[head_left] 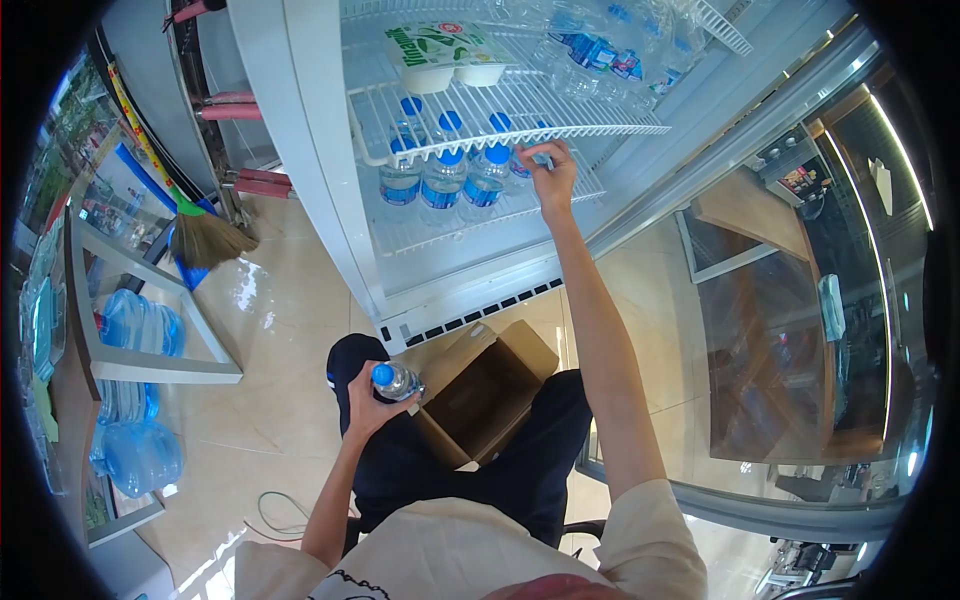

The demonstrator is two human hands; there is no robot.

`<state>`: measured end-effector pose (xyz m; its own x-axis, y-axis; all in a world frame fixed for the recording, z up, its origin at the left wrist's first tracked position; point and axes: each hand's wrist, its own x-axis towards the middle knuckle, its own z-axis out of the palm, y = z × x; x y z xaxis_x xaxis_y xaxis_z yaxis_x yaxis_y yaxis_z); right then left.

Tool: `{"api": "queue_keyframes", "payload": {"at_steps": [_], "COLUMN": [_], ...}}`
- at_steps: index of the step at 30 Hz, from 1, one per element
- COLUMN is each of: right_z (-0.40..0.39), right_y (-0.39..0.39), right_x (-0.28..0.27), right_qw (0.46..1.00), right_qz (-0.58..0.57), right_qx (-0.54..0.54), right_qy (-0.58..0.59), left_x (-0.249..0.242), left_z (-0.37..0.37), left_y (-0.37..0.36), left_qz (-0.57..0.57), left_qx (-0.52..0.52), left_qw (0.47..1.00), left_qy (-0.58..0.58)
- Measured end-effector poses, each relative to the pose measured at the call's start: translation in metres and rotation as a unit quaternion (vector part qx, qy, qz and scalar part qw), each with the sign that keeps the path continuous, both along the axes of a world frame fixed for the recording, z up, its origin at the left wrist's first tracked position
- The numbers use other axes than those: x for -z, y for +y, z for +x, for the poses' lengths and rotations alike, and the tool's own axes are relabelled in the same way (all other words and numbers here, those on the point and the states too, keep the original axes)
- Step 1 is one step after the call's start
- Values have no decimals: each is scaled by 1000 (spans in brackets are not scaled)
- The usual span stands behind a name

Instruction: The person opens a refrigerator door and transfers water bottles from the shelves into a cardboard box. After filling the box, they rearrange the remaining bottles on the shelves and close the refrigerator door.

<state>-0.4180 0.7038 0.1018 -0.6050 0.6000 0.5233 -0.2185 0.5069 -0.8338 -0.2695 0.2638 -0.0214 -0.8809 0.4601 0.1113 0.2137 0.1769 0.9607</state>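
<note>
My left hand (372, 400) is wrapped around a clear water bottle (398, 381) with a blue cap, held above my left thigh beside the open cardboard box (480, 400). My right hand (551, 178) reaches into the fridge, fingers curled in a pinch at the top of another water bottle (520, 167), which the hand partly hides. To its left on the lower wire shelf (425, 238) stand several blue-capped water bottles (442, 182), upright in rows. The box sits between my legs; its dark inside shows no bottles.
On the upper wire rack (520, 125) lie a white yogurt pack (447, 57) and plastic-wrapped bottles (610, 55). The fridge door (690, 180) stands open at right. Left are a broom (205, 238), large water jugs (143, 458) and a table frame (165, 368). A cable (270, 512) lies on the floor.
</note>
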Motion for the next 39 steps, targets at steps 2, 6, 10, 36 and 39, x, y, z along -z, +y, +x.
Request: {"api": "queue_keyframes", "payload": {"at_steps": [2,6,10,36,39], "right_z": [-4,-4,28,306,300], "right_y": [7,15,-9,-300,-295], "right_x": [7,15,0,168,166], "right_qw": [997,994,998,955,958], "right_qz": [-3,-23,14,-56,-51], "right_qx": [-70,-110,-58,-109,-79], "right_qy": [-24,8,-1,-268,-271], "left_x": [-3,-1,-1,18,11], "left_z": [-2,-4,-4,28,21], "left_y": [1,4,6,15,15], "left_qz": [-14,-13,-26,-79,-57], "left_qx": [1,-3,-6,111,119], "left_qw": [1000,1000,999,980,984], "left_qy": [7,22,31,144,118]}}
